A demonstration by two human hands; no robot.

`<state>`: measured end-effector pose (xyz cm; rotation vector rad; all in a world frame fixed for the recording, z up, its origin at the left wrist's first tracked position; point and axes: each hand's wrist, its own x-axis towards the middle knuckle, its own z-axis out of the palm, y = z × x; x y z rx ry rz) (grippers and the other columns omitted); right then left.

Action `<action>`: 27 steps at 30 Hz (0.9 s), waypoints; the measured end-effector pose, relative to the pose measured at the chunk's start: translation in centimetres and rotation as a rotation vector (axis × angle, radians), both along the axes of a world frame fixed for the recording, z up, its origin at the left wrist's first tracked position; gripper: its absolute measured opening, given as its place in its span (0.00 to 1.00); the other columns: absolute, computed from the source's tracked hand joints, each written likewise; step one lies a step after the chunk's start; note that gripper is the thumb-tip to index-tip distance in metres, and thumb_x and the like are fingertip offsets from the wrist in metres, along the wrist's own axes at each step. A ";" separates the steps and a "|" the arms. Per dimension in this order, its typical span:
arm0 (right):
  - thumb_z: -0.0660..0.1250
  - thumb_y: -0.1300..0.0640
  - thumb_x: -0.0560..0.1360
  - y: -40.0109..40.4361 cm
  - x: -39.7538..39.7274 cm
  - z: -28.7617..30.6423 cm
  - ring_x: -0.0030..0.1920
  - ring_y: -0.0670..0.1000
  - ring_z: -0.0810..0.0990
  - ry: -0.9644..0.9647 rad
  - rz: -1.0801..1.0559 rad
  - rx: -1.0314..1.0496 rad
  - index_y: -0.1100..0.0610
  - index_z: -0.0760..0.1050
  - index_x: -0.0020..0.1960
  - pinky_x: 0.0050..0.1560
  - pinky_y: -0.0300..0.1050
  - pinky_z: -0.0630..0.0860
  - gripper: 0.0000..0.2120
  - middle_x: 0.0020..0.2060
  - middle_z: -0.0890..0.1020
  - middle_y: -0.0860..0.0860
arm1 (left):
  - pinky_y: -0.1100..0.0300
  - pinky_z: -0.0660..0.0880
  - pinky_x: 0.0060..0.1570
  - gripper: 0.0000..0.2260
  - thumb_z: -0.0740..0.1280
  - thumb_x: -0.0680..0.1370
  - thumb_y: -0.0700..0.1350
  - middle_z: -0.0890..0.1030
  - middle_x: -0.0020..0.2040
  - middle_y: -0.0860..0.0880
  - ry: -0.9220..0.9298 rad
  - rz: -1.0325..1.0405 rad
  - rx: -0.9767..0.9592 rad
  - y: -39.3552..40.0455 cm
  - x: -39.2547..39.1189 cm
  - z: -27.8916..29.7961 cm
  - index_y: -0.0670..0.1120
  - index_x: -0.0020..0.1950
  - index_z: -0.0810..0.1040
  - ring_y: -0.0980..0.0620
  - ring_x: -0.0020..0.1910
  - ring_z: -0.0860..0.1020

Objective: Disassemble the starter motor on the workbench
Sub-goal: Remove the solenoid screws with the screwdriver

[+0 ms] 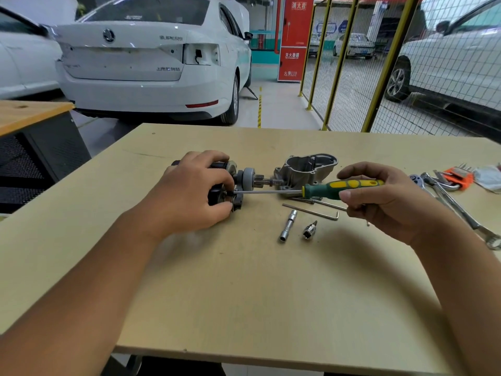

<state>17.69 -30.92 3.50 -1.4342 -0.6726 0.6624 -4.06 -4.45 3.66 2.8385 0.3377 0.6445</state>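
On the surface (244, 294), left hand (187, 196) clamps the starter motor (230, 183), lying lengthwise left-to-right. Right hand (387, 196) grips the screwdriver (311, 189), shaft pointing left, tip right at the motor's near end.

On the table (244, 294), the left hand (187, 196) grips the starter motor (238, 177). The right hand (385, 196), at 3 o'clock from it, holds a green-and-yellow screwdriver (339, 188), tip at the motor. The aluminium housing (306, 166) lies just beyond the shaft.
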 end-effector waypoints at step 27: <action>0.78 0.66 0.59 0.3 0.0 -0.4 0.30 0.52 0.71 0.110 -0.046 0.074 0.58 0.82 0.53 0.32 0.44 0.74 0.22 0.40 0.80 0.58 | 0.51 0.75 0.50 0.04 0.72 0.79 0.47 0.76 0.69 0.53 -0.083 0.064 0.124 -0.3 1.0 -0.8 0.49 0.50 0.86 0.48 0.63 0.73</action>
